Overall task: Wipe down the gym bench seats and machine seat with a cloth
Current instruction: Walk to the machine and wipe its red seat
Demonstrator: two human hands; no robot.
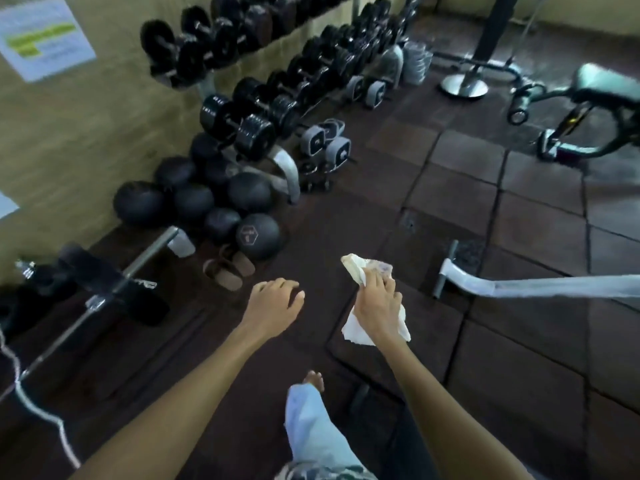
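both bare arms reach forward from the 6 o'clock edge, held above the floor. the left grip (277, 299) is palm down with its fingers loosely bent and apart, and has hold of nothing. the right grip (377, 301), just beside it toward 3 o'clock, is closed round a crumpled white cloth (355, 268). one end of the cloth sticks out past the knuckles toward 12 o'clock and the other hangs below the wrist. under the arms, a bare foot (313, 379) and a pale trouser leg (311, 431) step forward.

the floor (450, 202) is laid in dark reddish-brown square tiles. from 10 to 12 o'clock a rack of black dumbbells (256, 109) stands along a tan wall (69, 133) that bears a blurred poster (45, 36). black medicine balls (249, 192) are heaped at the rack's near end, with a pair of brown sandals (228, 268) just beside them. a barbell (114, 289) lies at 9 o'clock. a pale metal frame bar (536, 285) comes in from 3 o'clock. the pale green machine seat (602, 81) is at 2 o'clock, well apart from both grips.
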